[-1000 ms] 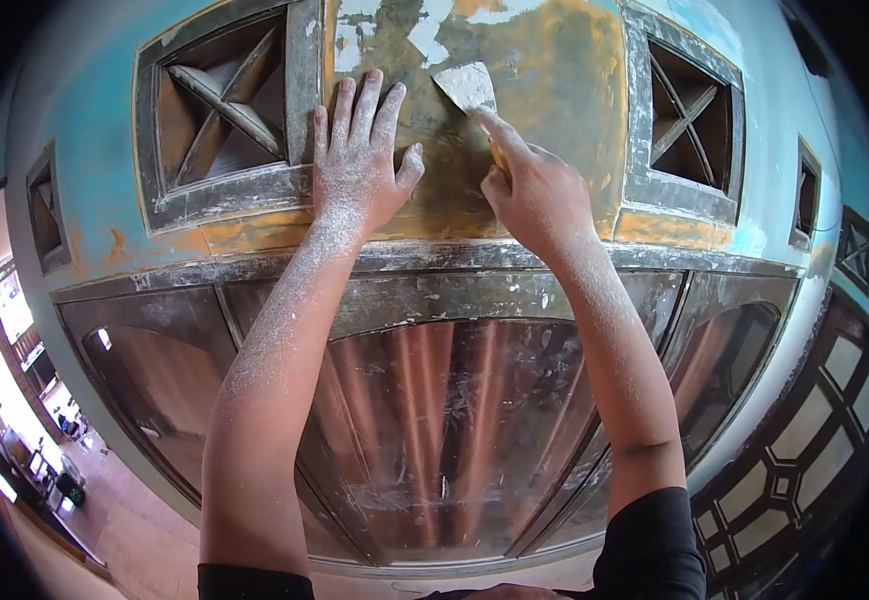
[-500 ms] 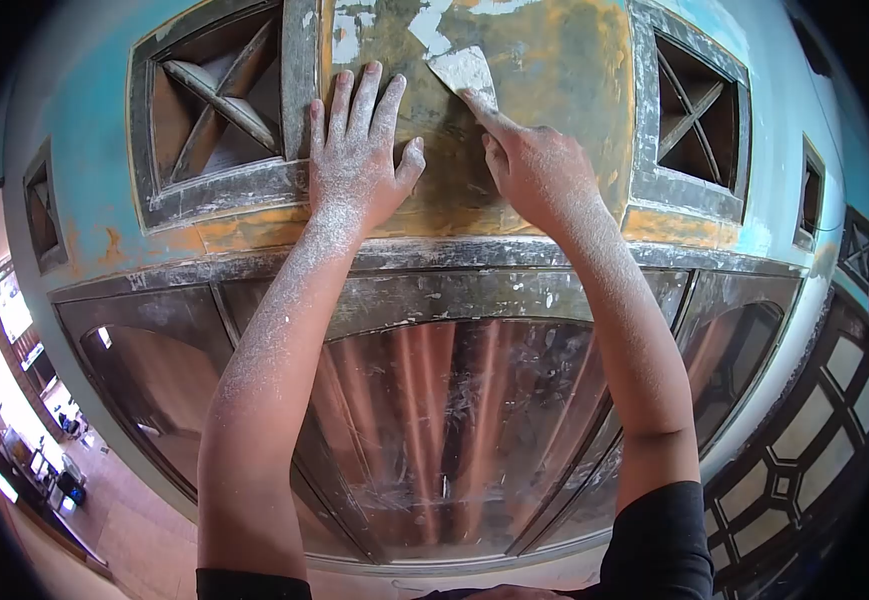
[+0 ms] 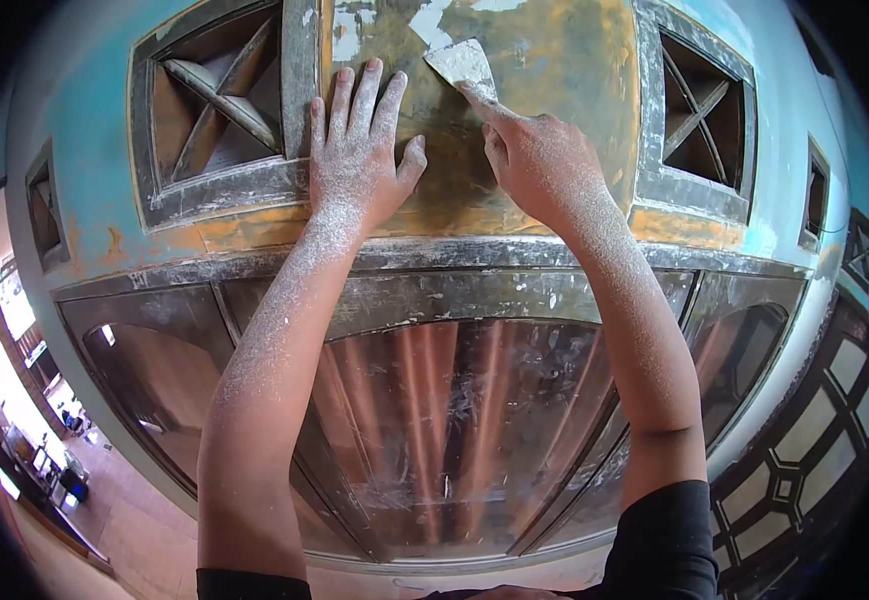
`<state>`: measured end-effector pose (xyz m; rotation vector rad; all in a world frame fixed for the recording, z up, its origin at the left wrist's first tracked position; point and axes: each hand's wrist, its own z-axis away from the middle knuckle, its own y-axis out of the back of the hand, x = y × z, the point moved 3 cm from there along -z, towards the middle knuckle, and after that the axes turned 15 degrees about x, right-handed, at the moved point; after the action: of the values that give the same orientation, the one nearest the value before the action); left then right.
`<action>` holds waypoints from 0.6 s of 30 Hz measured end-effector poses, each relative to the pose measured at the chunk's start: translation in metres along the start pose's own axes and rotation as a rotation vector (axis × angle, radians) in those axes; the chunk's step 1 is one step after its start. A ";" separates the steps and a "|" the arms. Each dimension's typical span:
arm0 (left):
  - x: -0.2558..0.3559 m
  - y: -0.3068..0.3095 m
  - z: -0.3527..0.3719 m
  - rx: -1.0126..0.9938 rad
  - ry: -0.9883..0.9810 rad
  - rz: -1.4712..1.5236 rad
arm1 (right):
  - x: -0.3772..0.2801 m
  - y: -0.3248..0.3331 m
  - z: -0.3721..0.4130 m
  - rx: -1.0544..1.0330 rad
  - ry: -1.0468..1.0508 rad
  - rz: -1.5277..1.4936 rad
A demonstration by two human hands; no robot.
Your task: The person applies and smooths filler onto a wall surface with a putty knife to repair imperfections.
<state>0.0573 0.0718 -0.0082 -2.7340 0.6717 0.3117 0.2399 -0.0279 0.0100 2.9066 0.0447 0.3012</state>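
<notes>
My right hand (image 3: 544,160) grips a putty knife (image 3: 462,66) with a wide, whitish blade. Its index finger is stretched along the tool toward the blade, which lies against the wall panel (image 3: 554,80). That panel is mottled brown and ochre, with white patches of paint or filler near the top. To the left, my left hand (image 3: 362,150) is pressed flat on the same panel, fingers spread and holding nothing. Pale dust covers both hands and forearms. The putty knife's handle is hidden inside my right hand.
Wooden vent frames with crossed bars, one at left (image 3: 219,110) and one at right (image 3: 699,110), flank the panel. Below runs a worn wooden ledge (image 3: 454,252) above a glazed window (image 3: 454,430) with reddish curtains. A bright opening (image 3: 9,350) shows at far left.
The putty knife and my right hand have shifted slightly up and left along the panel. My left hand stays in place.
</notes>
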 end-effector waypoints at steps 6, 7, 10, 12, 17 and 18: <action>0.000 0.000 0.000 -0.007 0.001 -0.002 | -0.002 0.001 0.001 -0.017 0.029 0.043; 0.000 0.000 0.000 -0.004 -0.003 -0.006 | -0.003 0.002 0.000 -0.023 0.025 0.043; 0.000 0.001 0.001 0.011 -0.004 0.014 | -0.003 0.002 0.008 -0.034 -0.003 0.020; -0.001 0.002 0.000 0.001 -0.004 0.017 | -0.002 0.000 0.015 -0.028 -0.017 0.001; -0.002 0.004 0.001 0.010 -0.017 0.146 | 0.005 -0.025 0.031 0.120 -0.067 -0.121; -0.001 0.007 0.003 0.007 -0.019 0.146 | 0.005 -0.023 0.034 0.193 -0.074 -0.190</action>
<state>0.0524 0.0674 -0.0120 -2.6772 0.8681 0.3673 0.2514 -0.0119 -0.0263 3.0695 0.3547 0.1649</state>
